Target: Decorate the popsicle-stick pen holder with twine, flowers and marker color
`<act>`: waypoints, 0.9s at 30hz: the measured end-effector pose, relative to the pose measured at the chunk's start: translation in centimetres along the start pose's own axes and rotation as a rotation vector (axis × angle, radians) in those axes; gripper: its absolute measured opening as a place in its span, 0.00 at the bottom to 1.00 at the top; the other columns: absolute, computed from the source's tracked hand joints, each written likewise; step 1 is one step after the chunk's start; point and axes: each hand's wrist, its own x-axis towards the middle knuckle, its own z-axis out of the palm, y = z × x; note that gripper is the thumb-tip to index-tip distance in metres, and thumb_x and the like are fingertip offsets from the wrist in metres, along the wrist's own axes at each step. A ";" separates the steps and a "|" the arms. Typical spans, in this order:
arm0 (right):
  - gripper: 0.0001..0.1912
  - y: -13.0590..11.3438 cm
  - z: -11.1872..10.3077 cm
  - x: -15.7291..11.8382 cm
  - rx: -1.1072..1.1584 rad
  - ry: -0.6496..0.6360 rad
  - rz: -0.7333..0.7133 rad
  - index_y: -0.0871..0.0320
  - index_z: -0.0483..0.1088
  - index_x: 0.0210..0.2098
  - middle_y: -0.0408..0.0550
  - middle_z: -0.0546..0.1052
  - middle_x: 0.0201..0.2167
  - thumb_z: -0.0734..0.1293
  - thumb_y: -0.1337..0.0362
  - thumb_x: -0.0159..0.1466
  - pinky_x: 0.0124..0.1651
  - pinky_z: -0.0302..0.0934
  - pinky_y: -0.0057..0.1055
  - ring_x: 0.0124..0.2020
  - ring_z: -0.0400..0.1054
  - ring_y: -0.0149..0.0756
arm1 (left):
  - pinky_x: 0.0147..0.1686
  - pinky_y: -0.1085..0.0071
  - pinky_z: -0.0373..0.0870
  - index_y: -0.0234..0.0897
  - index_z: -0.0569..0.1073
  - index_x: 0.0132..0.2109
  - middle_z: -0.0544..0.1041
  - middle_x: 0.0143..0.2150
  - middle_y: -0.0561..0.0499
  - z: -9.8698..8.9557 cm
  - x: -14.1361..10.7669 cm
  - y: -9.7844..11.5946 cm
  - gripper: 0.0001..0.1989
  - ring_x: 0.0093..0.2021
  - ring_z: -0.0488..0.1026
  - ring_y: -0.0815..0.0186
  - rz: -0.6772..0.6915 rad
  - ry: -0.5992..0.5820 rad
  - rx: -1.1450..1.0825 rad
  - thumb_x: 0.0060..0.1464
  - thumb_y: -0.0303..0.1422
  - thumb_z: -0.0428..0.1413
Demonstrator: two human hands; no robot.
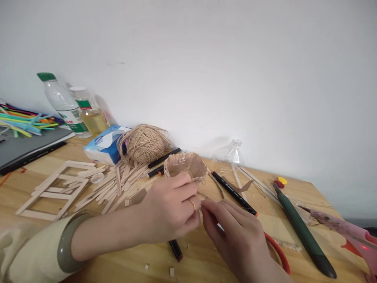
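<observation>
A basket point(194, 166) was flanked by twine point(147, 144) and markers point(234, 192). Left hand point(176, 206) and right hand point(235, 230) were curled closed, any contents hidden.

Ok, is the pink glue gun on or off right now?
The glue gun looks on: a small red light glows on its pink body. Whether its tip is hot, I cannot tell.

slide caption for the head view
Left hand and right hand close together, beige braided bowl and tan twine ball beyond.
</observation>
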 end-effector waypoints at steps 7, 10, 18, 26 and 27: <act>0.10 0.6 -1.6 0.6 0.628 -0.245 0.392 0.57 0.71 0.29 0.41 0.73 0.20 0.62 0.66 0.65 0.24 0.59 0.23 0.22 0.66 0.28 | 0.28 0.72 0.65 0.33 0.70 0.23 0.70 0.21 0.52 -1.2 1.0 -0.1 0.09 0.27 0.61 0.68 -0.172 0.005 -0.421 0.49 0.21 0.52; 0.12 1.1 -1.4 0.7 0.993 -0.360 0.608 0.58 0.70 0.28 0.41 0.72 0.19 0.63 0.58 0.64 0.24 0.59 0.22 0.21 0.64 0.27 | 0.31 0.72 0.65 0.35 0.68 0.24 0.69 0.22 0.54 -1.9 1.2 -0.8 0.09 0.29 0.64 0.70 -0.349 -0.081 -0.679 0.49 0.22 0.52; 0.11 1.7 -1.0 0.7 1.033 -0.287 0.649 0.57 0.69 0.40 0.42 0.73 0.25 0.61 0.58 0.66 0.31 0.62 0.24 0.26 0.65 0.27 | 0.27 0.76 0.60 0.34 0.66 0.21 0.66 0.21 0.57 -3.2 1.5 -2.5 0.17 0.24 0.65 0.72 -0.282 -0.743 -0.606 0.57 0.33 0.53; 0.07 1.1 -1.5 0.6 0.868 -0.255 0.645 0.56 0.65 0.38 0.44 0.77 0.29 0.59 0.60 0.67 0.30 0.64 0.24 0.26 0.67 0.28 | 0.38 0.72 0.68 0.33 0.74 0.39 0.77 0.35 0.49 -2.0 1.2 -1.7 0.05 0.37 0.72 0.67 -0.347 -0.134 -0.404 0.57 0.28 0.53; 0.08 1.0 -1.5 0.6 0.835 -0.252 0.640 0.56 0.66 0.37 0.44 0.77 0.28 0.59 0.60 0.67 0.30 0.64 0.24 0.26 0.68 0.28 | 0.38 0.71 0.69 0.32 0.74 0.40 0.77 0.35 0.49 -1.9 1.1 -1.6 0.06 0.37 0.72 0.67 -0.292 -0.099 -0.397 0.57 0.27 0.53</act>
